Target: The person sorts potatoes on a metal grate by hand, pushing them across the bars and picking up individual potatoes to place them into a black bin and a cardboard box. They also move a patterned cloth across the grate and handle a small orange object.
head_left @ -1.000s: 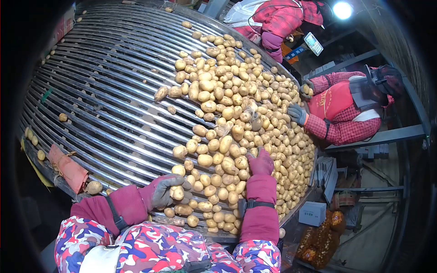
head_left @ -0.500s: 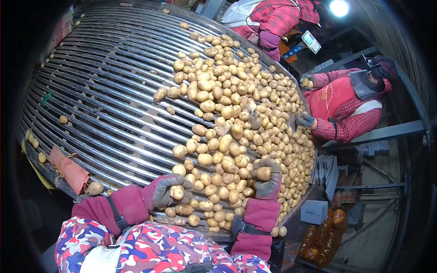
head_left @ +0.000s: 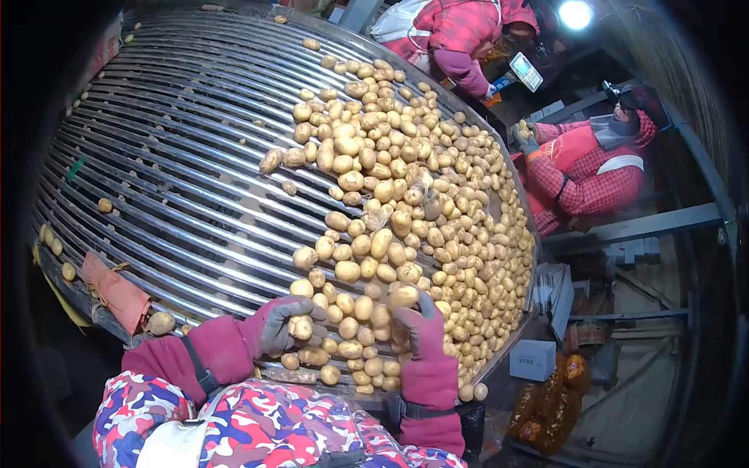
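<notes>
My left hand point(head_left: 282, 326), in a grey glove, is closed around a potato point(head_left: 301, 327) close to the near edge of the roller table. In my gloved right hand point(head_left: 422, 326) there is another potato point(head_left: 404, 297), gripped over the pile and a little smeared by motion. Below and around both hands lies a broad heap of loose potatoes point(head_left: 460, 257), mostly on the right half of the metal rollers point(head_left: 195, 179).
A folded pinkish sack point(head_left: 117, 290) lies at the left near edge. Two co-workers point(head_left: 585, 175) stand across the table, one beside a scale-like display point(head_left: 526, 72). At right are a white box point(head_left: 533, 360) and filled net bags point(head_left: 550, 409).
My right hand has moved left over the heap with its potato. My left hand stays put. The co-worker in the red apron has drawn both hands together, off the potatoes.
</notes>
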Tool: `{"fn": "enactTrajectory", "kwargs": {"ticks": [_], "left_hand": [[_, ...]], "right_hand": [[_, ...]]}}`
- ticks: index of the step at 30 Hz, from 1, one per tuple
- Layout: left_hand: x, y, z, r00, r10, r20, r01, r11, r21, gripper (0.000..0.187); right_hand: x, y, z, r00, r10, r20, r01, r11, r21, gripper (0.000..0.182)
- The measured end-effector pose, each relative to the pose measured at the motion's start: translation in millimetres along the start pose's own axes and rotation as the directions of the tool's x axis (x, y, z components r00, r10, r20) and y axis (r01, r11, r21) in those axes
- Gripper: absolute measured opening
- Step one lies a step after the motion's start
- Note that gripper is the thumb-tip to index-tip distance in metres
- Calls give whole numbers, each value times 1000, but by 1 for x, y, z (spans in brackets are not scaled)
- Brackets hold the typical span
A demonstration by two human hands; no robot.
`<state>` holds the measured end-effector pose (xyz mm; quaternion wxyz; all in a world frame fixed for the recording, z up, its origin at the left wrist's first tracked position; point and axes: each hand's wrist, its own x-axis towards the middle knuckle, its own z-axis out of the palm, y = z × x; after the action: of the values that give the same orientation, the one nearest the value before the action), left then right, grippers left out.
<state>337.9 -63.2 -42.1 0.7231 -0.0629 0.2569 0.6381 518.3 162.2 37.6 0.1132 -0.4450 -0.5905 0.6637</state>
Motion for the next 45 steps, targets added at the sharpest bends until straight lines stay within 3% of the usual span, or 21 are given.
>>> {"fn": "enactTrajectory", "kwargs": {"ticks": [1,3,4,6,7,9,11,15,19,21,27,31,32,33,35,37,38,39,40,42,45], "left_hand": [[1,1,-2,1000,7,12,-7,1000,-4,37],[-1,2,-2,1000,16,17,-16,1000,-6,37],[-1,2,1,1000,25,16,-25,1000,-12,38],[-1,3,2,999,29,16,-29,999,-15,38],[-1,2,0,1000,21,22,-21,1000,-15,39],[0,0,1,1000,13,28,-13,1000,-15,39],[-1,1,11,1000,11,-27,-13,999,-53,33],[-3,3,14,1000,1,-23,-2,999,-42,33],[-3,3,10,1000,9,-15,-9,1000,-18,34],[-4,4,10,1000,11,-28,-10,1000,20,37],[1,3,0,1000,21,-11,-21,1000,-3,34],[-1,1,7,998,53,-40,-50,996,74,38],[-2,0,6,989,140,-49,-125,965,232,38],[-2,1,6,973,227,-39,-195,902,385,38],[-2,4,6,982,168,-87,-146,966,212,34],[4,2,-5,869,493,-38,-391,732,559,20],[2,3,0,875,465,-136,-364,816,449,14],[5,9,-10,804,594,-28,-393,566,725,13],[5,10,-16,813,581,-15,-389,563,729,13],[6,15,-18,607,736,301,-445,0,896,14],[11,16,-18,568,680,464,-421,-244,874,16]], "right_hand": [[-1,16,-20,1000,-3,28,-2,981,196,40],[-3,39,-34,890,-454,-46,457,886,76,45],[-7,32,-33,890,-454,-48,456,886,80,45],[-17,7,-29,953,-210,-219,301,747,593,51],[-12,5,-35,953,-208,-221,301,747,593,51],[4,-1,-50,931,-322,-173,364,854,371,50],[24,-29,-45,954,-254,-160,272,958,96,50],[104,-53,-20,857,-512,65,488,763,-424,54],[179,-28,22,938,-338,79,288,632,-720,64],[168,-42,42,941,-325,93,255,502,-826,66],[157,-52,48,973,-230,22,134,480,-867,68],[174,-5,25,909,-418,1,226,489,-843,64],[189,14,11,943,-334,2,286,806,-518,57],[195,22,2,964,-263,41,265,960,-88,51],[156,-2,15,949,-303,-92,300,953,-44,39],[138,-1,11,965,-223,-140,263,820,508,38],[127,-3,10,968,-219,-120,234,626,744,39],[121,0,-1,959,-278,-52,223,630,744,47],[113,6,-8,966,-252,-64,202,570,797,51],[87,15,-19,961,-266,-73,194,463,865,59],[44,17,-29,907,-413,-75,227,331,916,67]]}}
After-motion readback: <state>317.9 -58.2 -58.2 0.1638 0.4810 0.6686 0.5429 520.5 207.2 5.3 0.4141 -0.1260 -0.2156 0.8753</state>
